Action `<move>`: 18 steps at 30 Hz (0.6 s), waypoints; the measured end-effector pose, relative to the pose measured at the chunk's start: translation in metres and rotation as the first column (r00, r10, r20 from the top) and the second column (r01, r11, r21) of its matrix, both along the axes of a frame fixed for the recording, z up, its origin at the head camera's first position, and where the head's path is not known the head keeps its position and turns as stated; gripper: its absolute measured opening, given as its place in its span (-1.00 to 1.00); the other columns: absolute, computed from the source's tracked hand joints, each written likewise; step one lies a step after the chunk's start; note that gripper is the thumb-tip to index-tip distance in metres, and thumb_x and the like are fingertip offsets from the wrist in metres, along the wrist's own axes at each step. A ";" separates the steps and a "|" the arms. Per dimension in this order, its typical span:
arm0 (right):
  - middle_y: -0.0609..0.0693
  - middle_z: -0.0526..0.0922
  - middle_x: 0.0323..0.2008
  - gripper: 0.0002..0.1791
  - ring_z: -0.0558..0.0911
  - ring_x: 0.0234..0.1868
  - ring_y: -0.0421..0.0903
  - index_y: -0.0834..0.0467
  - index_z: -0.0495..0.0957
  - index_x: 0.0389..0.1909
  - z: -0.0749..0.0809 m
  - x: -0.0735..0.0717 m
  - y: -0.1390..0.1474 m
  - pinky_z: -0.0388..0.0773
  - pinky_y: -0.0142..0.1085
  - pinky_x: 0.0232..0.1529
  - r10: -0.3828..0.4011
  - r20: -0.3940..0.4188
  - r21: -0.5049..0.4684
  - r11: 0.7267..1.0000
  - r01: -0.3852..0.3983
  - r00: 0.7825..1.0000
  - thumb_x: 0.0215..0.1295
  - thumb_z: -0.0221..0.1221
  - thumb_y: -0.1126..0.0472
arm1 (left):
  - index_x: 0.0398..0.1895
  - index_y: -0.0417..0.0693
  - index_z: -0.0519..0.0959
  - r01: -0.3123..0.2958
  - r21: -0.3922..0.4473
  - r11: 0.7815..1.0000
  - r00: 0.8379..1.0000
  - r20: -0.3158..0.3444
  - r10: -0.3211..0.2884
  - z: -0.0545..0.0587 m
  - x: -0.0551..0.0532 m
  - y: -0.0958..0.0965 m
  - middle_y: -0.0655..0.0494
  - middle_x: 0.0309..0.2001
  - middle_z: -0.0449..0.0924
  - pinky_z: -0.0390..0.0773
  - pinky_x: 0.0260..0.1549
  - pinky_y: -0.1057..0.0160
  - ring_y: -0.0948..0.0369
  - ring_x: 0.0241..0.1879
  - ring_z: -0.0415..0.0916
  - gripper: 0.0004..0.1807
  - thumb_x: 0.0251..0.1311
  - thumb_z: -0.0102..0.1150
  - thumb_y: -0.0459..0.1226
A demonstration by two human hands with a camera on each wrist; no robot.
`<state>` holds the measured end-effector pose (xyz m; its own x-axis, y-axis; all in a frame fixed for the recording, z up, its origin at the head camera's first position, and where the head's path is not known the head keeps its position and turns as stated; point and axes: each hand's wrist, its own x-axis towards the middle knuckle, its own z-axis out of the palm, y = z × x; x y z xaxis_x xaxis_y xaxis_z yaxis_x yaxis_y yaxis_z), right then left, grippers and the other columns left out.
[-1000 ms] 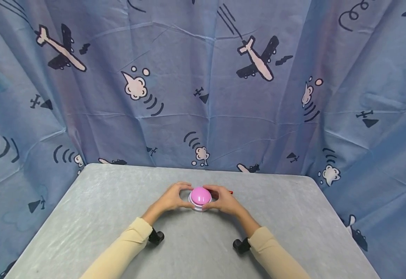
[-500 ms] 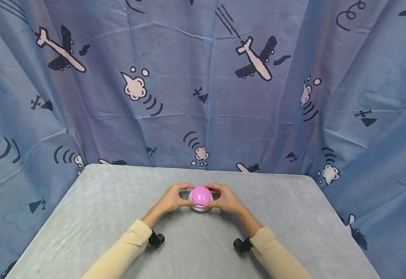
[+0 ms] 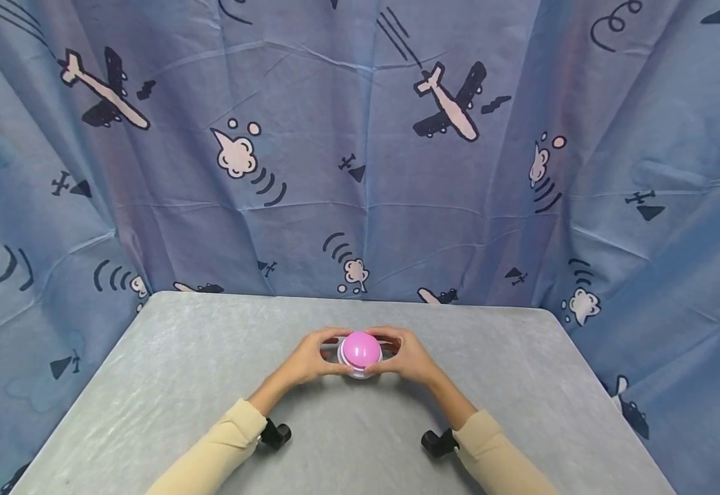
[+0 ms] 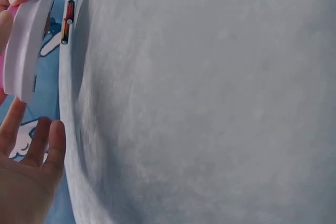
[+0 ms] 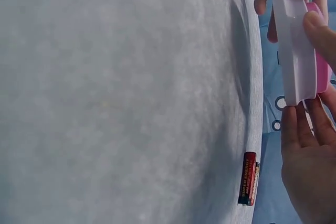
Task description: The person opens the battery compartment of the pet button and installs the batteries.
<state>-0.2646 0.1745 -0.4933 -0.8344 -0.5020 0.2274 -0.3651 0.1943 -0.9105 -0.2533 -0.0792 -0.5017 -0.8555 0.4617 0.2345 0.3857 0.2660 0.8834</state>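
A round push button with a glossy pink dome and white base (image 3: 361, 349) is held between my two hands at the middle of the head view. My left hand (image 3: 311, 357) grips its left side, thumb on the near edge. From the right, my right hand (image 3: 408, 356) grips it the same way. In the left wrist view the white base (image 4: 27, 51) is seen edge-on, off the table, with some fingers (image 4: 55, 145) spread below it. The right wrist view shows the thumb (image 5: 317, 27) on the rim. Its underside is mostly hidden.
Small red and black batteries (image 5: 248, 178) lie side by side on the grey-white tabletop (image 3: 211, 344), near its far edge; in the head view they are hidden. Behind the table hangs a blue curtain (image 3: 310, 172) printed with planes. A black wrist camera (image 3: 275, 434) sits at each cuff.
Both hands and the push button have shifted slightly to the right in the head view. The red bit seen beside my right hand a second ago is now hidden.
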 end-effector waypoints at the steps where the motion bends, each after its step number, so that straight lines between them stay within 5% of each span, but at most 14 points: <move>1: 0.15 0.62 0.15 -0.26 0.59 0.14 0.10 0.31 0.57 0.20 0.000 0.001 0.001 0.50 -0.13 0.18 0.000 0.000 -0.006 1.000 0.000 1.000 -0.10 0.60 0.40 | 0.30 -0.17 0.54 0.001 0.005 1.000 1.000 0.001 -0.001 0.000 0.001 0.001 -0.12 0.25 0.51 0.53 0.09 -0.05 -0.18 0.23 0.43 -0.26 -0.01 0.62 -0.30; 13: 0.13 0.62 0.16 -0.26 0.59 0.16 0.07 0.30 0.58 0.22 0.004 0.014 0.007 0.48 -0.14 0.19 0.009 0.008 -0.066 0.998 -0.009 1.000 -0.08 0.58 0.42 | 0.30 -0.09 0.53 0.006 0.069 0.998 1.000 0.021 -0.008 0.004 0.011 0.011 0.02 0.24 0.52 0.58 0.00 0.18 0.01 0.15 0.53 -0.27 0.01 0.61 -0.29; 18: 0.14 0.60 0.18 -0.27 0.58 0.18 0.08 0.30 0.57 0.23 0.005 0.022 0.008 0.49 -0.19 0.17 -0.023 0.029 -0.065 0.998 0.025 0.999 -0.05 0.57 0.40 | 0.30 -0.12 0.53 0.033 0.099 0.994 0.999 0.014 -0.035 0.005 0.013 0.013 0.01 0.21 0.54 0.58 0.01 0.11 0.00 0.13 0.53 -0.31 0.05 0.58 -0.29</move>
